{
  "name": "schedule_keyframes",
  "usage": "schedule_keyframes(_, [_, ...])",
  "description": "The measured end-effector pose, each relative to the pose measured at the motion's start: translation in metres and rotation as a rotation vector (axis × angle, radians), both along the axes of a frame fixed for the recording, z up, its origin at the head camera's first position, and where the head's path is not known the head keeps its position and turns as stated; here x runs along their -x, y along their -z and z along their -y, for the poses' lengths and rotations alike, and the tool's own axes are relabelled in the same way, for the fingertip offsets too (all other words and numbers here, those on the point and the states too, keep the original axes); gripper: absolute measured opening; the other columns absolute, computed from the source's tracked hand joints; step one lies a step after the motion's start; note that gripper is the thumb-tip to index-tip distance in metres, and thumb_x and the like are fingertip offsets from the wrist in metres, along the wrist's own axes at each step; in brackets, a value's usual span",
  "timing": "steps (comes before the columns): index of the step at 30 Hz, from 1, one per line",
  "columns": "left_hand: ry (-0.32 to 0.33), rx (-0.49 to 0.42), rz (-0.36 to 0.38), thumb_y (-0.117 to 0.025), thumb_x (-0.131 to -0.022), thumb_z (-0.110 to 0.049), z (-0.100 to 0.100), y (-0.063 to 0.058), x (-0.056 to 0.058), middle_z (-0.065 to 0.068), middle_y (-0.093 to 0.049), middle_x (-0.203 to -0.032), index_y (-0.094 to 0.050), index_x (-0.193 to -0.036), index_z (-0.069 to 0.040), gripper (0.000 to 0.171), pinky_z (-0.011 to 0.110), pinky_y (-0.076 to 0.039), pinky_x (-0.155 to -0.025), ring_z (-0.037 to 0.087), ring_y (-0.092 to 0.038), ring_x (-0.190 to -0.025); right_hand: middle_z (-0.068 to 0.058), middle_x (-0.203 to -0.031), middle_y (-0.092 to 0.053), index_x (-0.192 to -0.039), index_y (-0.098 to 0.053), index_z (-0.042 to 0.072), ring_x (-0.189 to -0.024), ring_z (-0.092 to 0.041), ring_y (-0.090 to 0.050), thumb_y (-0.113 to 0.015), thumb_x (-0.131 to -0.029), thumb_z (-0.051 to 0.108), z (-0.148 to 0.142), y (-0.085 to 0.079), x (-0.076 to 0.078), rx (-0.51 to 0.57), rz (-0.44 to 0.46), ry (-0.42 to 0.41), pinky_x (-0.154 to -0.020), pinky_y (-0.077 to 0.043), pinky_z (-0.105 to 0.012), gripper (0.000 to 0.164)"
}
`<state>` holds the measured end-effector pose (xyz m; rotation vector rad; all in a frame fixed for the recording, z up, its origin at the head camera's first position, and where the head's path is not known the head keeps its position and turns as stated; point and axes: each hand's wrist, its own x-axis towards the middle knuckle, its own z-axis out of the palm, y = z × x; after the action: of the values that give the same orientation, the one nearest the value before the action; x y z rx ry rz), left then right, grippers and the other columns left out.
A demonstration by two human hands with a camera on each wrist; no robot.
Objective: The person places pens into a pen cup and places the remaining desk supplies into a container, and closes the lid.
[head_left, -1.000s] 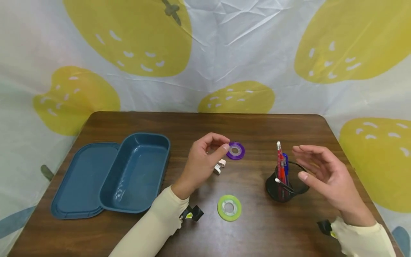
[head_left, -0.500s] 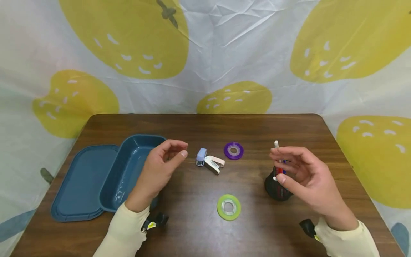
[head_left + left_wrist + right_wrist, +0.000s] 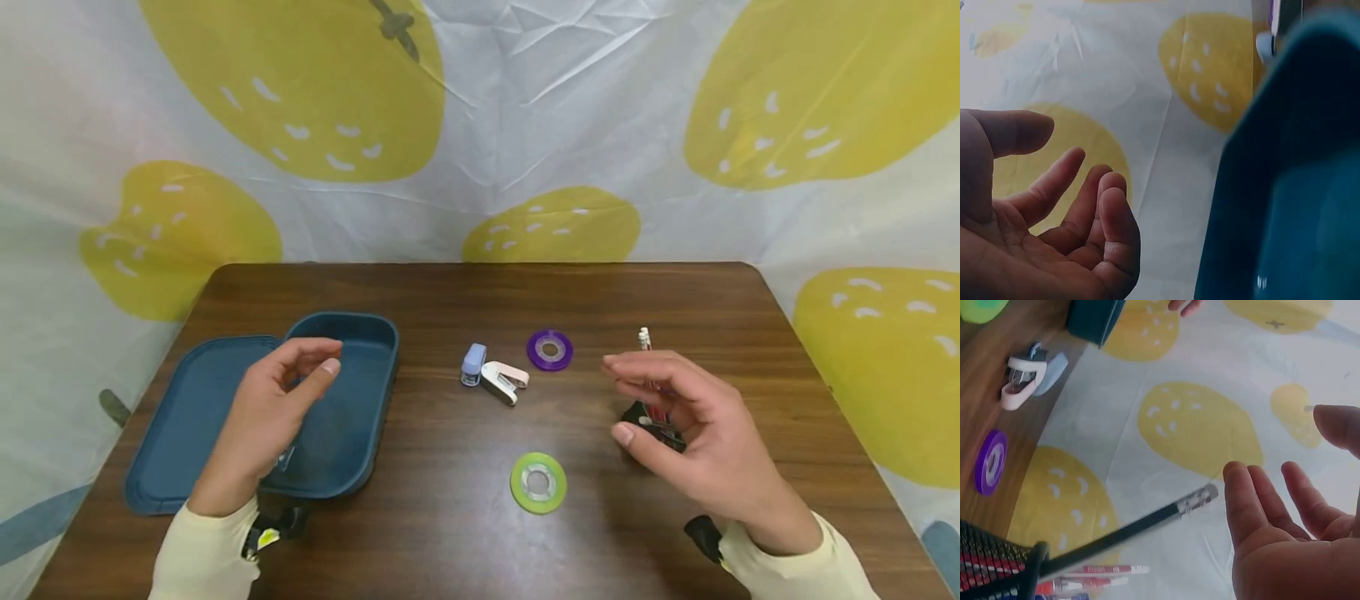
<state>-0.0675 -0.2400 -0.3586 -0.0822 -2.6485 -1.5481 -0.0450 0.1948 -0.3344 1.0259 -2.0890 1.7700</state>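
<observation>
Above the blue plastic box (image 3: 341, 417) hovers my left hand (image 3: 270, 412), fingers loosely bent and holding nothing; the left wrist view shows the box wall beside the hand (image 3: 1066, 225). My right hand (image 3: 701, 429) hangs by the black mesh pen cup (image 3: 633, 417), covering most of it in the head view. Its fingers are relaxed, with a gap to the thumb. In the right wrist view, a dark pencil (image 3: 1129, 534) with an eraser end sticks out of the cup near the fingertips, along with red pens (image 3: 1100, 570). That hand grips nothing.
Mid-table lie a small lilac stapler (image 3: 472, 364), a white and pink stapler (image 3: 504, 382), a purple tape roll (image 3: 550, 350) and a green tape roll (image 3: 538, 483). The blue lid (image 3: 187, 417) lies left of the box, partly under it. A lemon-print cloth (image 3: 495, 133) hangs behind the table.
My left hand has moved left from beside the staplers to over the box, uncovering both staplers. My right hand has shifted left, in front of the pen cup.
</observation>
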Motion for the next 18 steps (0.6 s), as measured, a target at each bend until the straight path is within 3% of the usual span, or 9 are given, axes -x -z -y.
schedule_keyframes(6, [-0.117,0.014,-0.012,-0.065,-0.107,-0.028,0.033,0.007,-0.002,-0.02,-0.068,-0.111,-0.067,-0.136,-0.007,0.036,0.019,-0.056,-0.074,0.003,-0.064,-0.096,-0.017,-0.134,-0.067,-0.128,-0.061,-0.016,-0.128,-0.019,-0.067,-0.075,-0.073,-0.027,0.006,0.002,-0.006,-0.004,-0.031,-0.09,-0.102,-0.057,-0.029,0.058])
schedule_keyframes(13, [-0.247,0.08,0.03,-0.067,-0.106,-0.03,0.073,0.023,-0.006,-0.027,-0.062,-0.105,-0.065,-0.139,-0.005,0.042,0.014,-0.051,-0.074,-0.004,-0.06,-0.096,-0.016,-0.135,-0.067,-0.132,-0.06,-0.012,-0.13,-0.019,-0.066,-0.077,-0.076,-0.022,0.018,0.012,-0.012,-0.055,-0.062,-0.173,-0.102,-0.058,-0.032,0.059])
schedule_keyframes(18, [-0.303,0.14,0.121,-0.067,-0.105,-0.035,0.087,0.04,-0.008,-0.02,-0.064,-0.111,-0.064,-0.143,-0.006,0.048,0.011,-0.049,-0.075,-0.005,-0.055,-0.097,-0.012,-0.133,-0.069,-0.136,-0.063,0.0,-0.123,-0.017,-0.069,-0.079,-0.084,-0.013,0.027,0.023,-0.017,-0.173,0.043,-0.169,-0.094,-0.062,-0.035,0.056])
